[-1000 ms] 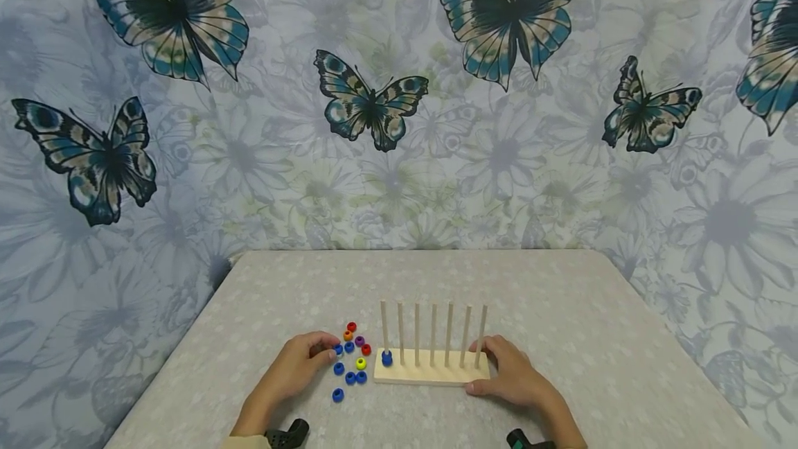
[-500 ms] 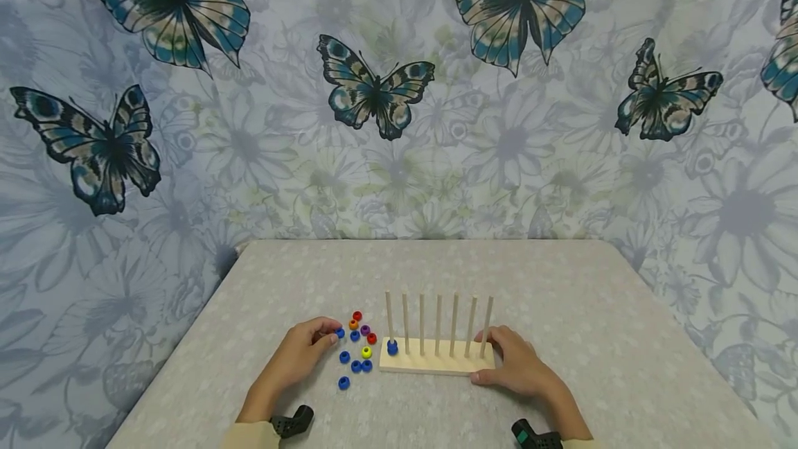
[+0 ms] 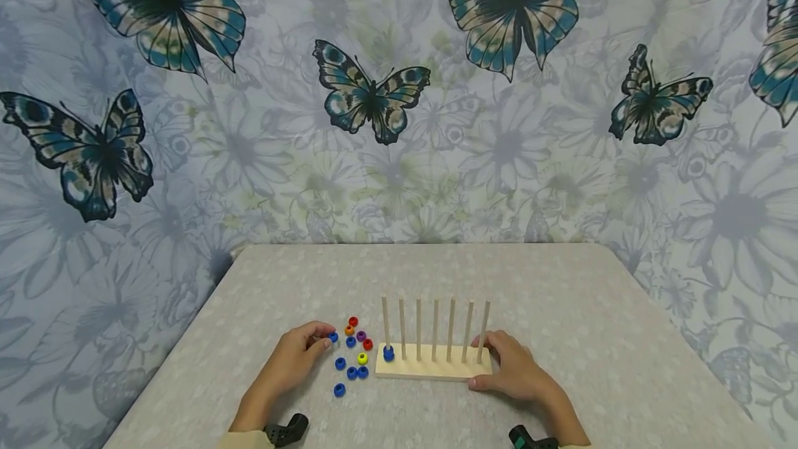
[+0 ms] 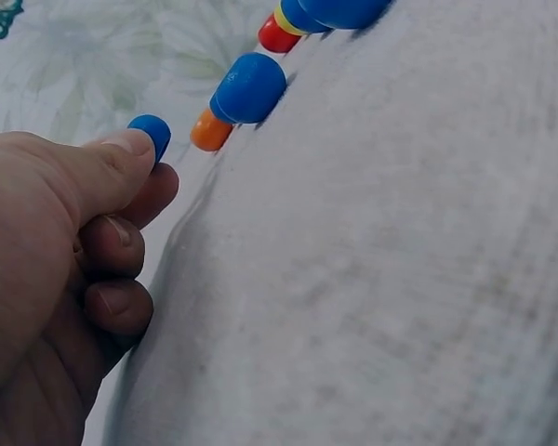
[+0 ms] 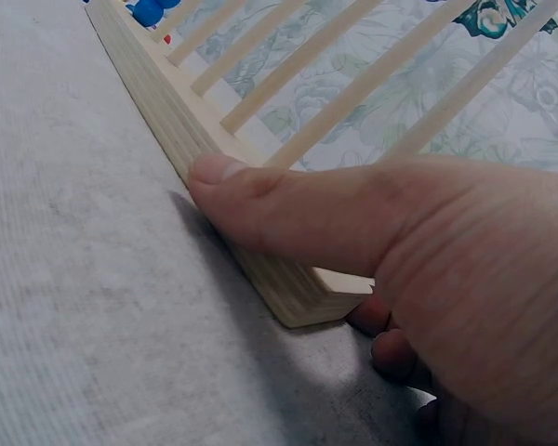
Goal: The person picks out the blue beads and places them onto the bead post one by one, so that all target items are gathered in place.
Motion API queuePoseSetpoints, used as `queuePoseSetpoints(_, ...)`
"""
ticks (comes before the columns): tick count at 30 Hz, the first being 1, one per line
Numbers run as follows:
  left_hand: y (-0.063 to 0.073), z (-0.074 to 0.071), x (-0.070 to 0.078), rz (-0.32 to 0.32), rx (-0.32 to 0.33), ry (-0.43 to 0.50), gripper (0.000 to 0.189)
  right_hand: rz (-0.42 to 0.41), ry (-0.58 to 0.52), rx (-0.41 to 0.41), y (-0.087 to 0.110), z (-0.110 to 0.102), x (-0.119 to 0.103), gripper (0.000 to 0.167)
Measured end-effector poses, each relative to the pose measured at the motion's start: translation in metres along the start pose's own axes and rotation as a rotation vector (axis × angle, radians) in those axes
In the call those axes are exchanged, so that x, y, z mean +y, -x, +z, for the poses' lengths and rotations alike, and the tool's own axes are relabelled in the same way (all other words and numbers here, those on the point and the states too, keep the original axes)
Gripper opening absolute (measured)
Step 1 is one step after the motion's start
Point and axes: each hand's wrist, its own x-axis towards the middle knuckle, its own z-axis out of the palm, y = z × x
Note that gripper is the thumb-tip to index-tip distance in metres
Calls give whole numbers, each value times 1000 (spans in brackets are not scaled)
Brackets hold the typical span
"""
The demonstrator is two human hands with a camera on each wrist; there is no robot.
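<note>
My left hand (image 3: 294, 355) pinches a blue bead (image 4: 152, 133) between thumb and index finger, at the left side of the loose beads. In the left wrist view the other fingers are curled under the palm. A wooden peg stand (image 3: 430, 370) with a row of upright pegs lies right of the beads. Blue beading (image 3: 388, 353) sits low on its leftmost peg; whether it is one bead or two I cannot tell. My right hand (image 3: 514, 369) grips the stand's right end, thumb along the front edge and fingers behind.
Several loose beads lie between my left hand and the stand: blue (image 3: 339, 390), yellow (image 3: 362, 359), red (image 3: 353, 321), orange (image 3: 349, 330) and purple (image 3: 361, 336). A pale patterned cloth covers the table (image 3: 561, 296), which meets a butterfly-print wall covering behind.
My left hand, with the blue bead in its fingertips, has drawn slightly left and away from the other beads. The right hand stays on the stand. The head view shifted a little.
</note>
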Motion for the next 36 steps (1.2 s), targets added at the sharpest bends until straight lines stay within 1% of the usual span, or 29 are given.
queuePoseSetpoints(7, 3, -3, 4, -19, 20, -16, 21, 10, 9, -9, 0, 1, -1, 59)
queuePoseSetpoints(10, 4, -5, 5, -27, 31, -8, 21, 10, 12, -13, 0, 2, -1, 60)
queuePoseSetpoints(18, 6, -9, 7, -9, 88, 64, 23, 29, 17, -14, -2, 3, 0, 61)
queuePoseSetpoints(22, 7, -10, 12, 22, 110, 84, 23, 50, 40, -6, 0, 1, -2, 61)
queuePoseSetpoints(27, 6, -8, 21, 59, 171, 82, 24, 44, 36, -3, 1, -5, -1, 60)
queuePoseSetpoints(31, 7, -7, 25, 64, 232, 83, 26, 22, 19, -16, -1, -7, 2, 59)
queuePoseSetpoints(36, 9, -7, 31, 112, 317, 97, 23, -8, -1, -24, -4, -7, 5, 58)
